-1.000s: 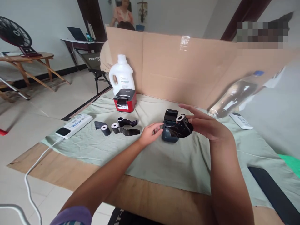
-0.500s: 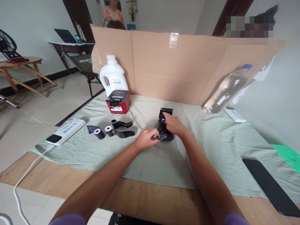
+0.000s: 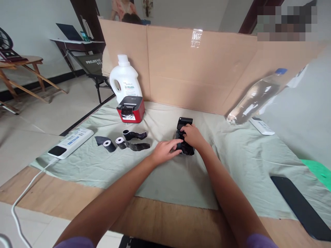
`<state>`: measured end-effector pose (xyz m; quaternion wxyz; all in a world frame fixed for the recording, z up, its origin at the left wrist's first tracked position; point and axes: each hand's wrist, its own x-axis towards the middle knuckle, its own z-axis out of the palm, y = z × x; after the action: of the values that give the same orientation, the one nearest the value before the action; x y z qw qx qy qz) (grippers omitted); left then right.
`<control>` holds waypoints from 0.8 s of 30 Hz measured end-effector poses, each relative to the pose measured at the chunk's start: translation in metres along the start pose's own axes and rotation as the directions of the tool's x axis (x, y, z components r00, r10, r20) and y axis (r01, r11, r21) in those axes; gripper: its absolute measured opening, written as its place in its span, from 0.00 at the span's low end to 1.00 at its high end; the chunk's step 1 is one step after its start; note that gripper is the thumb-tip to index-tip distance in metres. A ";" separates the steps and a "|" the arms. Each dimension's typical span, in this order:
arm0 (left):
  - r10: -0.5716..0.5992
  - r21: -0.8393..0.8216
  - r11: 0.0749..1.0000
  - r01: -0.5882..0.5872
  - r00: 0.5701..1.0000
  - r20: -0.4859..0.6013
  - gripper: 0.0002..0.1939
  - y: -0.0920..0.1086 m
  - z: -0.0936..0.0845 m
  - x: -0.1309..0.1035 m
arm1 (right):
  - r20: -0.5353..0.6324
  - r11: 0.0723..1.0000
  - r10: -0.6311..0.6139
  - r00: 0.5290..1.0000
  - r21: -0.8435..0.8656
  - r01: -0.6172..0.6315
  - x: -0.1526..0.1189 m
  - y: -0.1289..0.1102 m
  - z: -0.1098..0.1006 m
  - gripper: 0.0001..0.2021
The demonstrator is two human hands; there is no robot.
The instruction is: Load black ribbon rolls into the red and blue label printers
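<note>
In the middle of the cloth stands a small black device point(image 3: 184, 121) with its lid raised, which looks like a portable printer. A glossy black strip point(image 3: 188, 148) hangs over its near side. My left hand point(image 3: 167, 151) is at the device's left side, fingers stretched out and thumb apart, the fingertips touching it. My right hand point(image 3: 193, 136) reaches into the device from the right with bent fingers; what the fingertips press or pinch is hidden. To the left lie several paper rolls point(image 3: 120, 143) with dark strips trailing from them. Behind the rolls stands a red and black printer point(image 3: 136, 113) with a black strip at its front.
A white detergent jug point(image 3: 126, 79) stands behind the red printer, before a cardboard screen point(image 3: 176, 65). A power strip point(image 3: 71, 143) lies at left, a clear bottle point(image 3: 254, 98) leans at right, and a dark phone point(image 3: 300, 206) lies front right. A person point(image 3: 124, 8) is beyond the screen.
My left hand has opened out, its fingers now stretching onto the device. My right hand has shifted slightly down, fingers still inside the device. The view has moved a little.
</note>
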<state>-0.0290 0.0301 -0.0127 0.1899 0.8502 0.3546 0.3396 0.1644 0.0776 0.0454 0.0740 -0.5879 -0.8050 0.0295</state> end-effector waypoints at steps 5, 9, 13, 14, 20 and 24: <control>0.073 0.044 0.996 -0.074 0.997 0.012 0.19 0.001 -0.002 0.001 | -0.018 0.998 0.039 0.999 0.042 -0.038 0.000 0.001 -0.001 0.14; 0.188 0.165 0.968 -0.189 0.982 0.024 0.17 0.001 -0.003 0.001 | -0.107 0.995 0.073 0.992 0.081 -0.064 -0.001 0.001 -0.006 0.12; 0.340 0.304 0.883 -0.358 0.934 0.115 0.16 0.003 -0.003 0.000 | -0.409 0.983 0.126 0.904 0.177 -0.056 0.000 0.005 -0.012 0.16; 0.357 0.329 0.863 -0.383 0.924 0.140 0.17 0.004 -0.002 0.000 | -0.445 0.982 0.121 0.887 0.185 -0.041 0.001 0.007 -0.012 0.17; 0.254 0.417 0.853 -0.314 0.947 0.195 0.29 0.009 0.004 -0.001 | -0.369 0.973 0.129 0.921 0.224 -0.046 0.003 0.018 -0.008 0.22; 0.223 0.407 0.867 -0.287 0.955 0.198 0.23 0.009 0.001 -0.001 | -0.334 0.951 0.122 0.935 0.308 -0.014 0.003 0.019 -0.011 0.20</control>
<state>-0.0245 0.0230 -0.0089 -0.0243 0.9326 0.2906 0.2125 0.1831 0.0862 0.0539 0.3033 -0.5933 -0.7440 0.0495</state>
